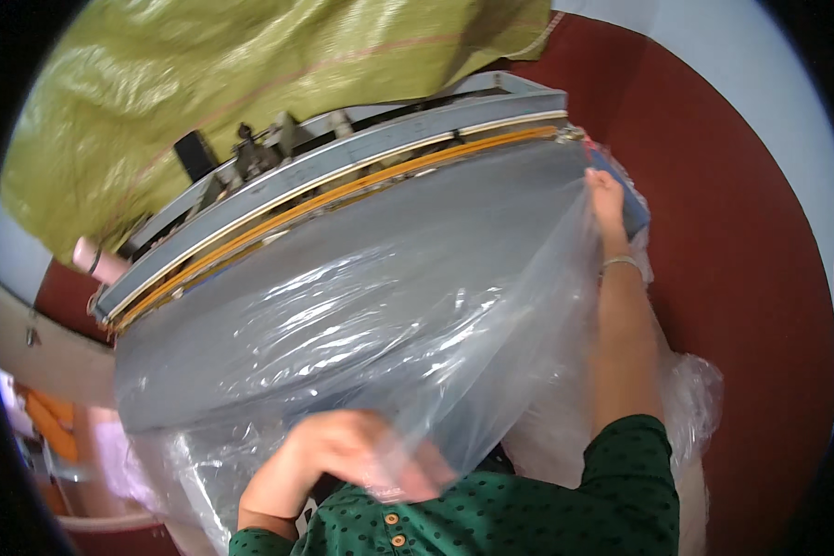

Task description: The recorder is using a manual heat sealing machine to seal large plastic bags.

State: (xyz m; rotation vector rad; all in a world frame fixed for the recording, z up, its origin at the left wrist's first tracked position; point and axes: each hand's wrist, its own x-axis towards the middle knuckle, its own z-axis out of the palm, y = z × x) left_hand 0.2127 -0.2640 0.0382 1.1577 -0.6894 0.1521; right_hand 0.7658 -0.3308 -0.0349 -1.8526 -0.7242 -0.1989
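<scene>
A thin clear plastic sheet point(473, 371) lies wrinkled and shiny over a wide grey surface point(371, 222) in front of me. My right hand point(606, 196), arm stretched far forward, pinches the sheet's edge near the far right corner of that surface. From there the plastic slants down toward my body. Close to my waist is my left hand point(375, 449), bent at the wrist. Film partly covers its fingers, which are smeared by motion, so their grip is not clear. Beside my right hand, blue material point(634, 208) shows at the corner.
Beyond the surface runs a long grey metal frame point(343, 148) with an orange strip point(343, 204) and several mechanical parts. A pink cylinder point(100, 261) stands at its left end. Yellow-green woven sheeting point(250, 56) hangs behind. Crumpled plastic point(695, 398) bulges at right, beside a dark red wall point(732, 232).
</scene>
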